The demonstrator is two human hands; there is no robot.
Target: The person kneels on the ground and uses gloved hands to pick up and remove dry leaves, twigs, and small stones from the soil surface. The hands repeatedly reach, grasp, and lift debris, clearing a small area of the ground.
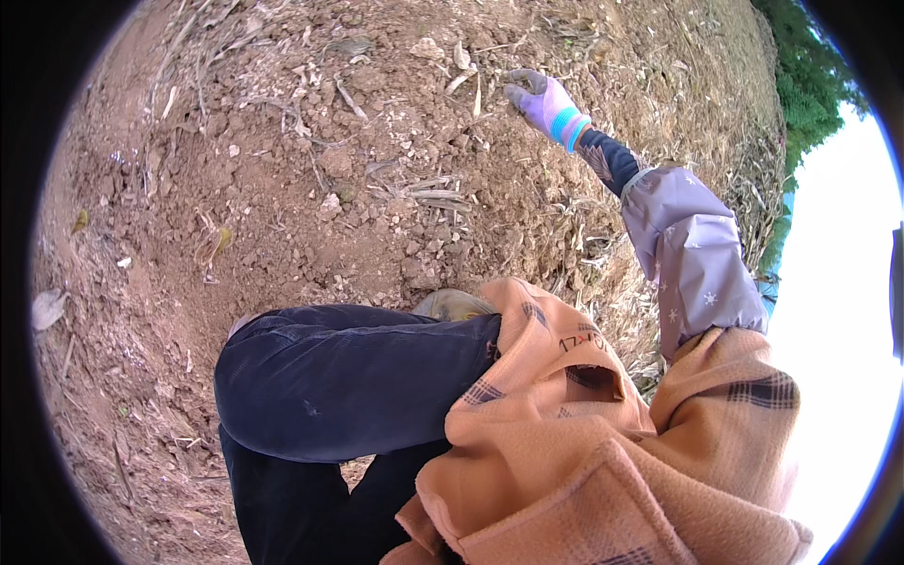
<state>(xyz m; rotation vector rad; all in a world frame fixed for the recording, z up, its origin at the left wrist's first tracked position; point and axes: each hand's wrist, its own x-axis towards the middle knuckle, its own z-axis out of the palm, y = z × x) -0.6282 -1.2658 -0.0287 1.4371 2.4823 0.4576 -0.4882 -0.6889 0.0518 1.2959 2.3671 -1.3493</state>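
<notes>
My right hand (542,104) reaches out over the bare soil (339,233). It wears a lilac work glove with grey-coated fingers and a blue cuff. The fingers curl in a loose C, the thumb apart from them, and nothing shows between them. Closest to the fingertips are dry leaf and stalk scraps (462,79) on the ground. My left hand is out of view. Before me are my dark trousers (353,381), bent at the knee, and part of a shoe (452,305). The camel-coloured coat (522,480) hides much of the lower right.
Broken stalks (434,194) and a clod (330,207) lie on the uneven soil. A pale dry leaf (49,309) is at the far left. Green trees (812,92) and bright sky (840,282) show along the right rim. A grey sleeve cover (692,247) covers my right forearm.
</notes>
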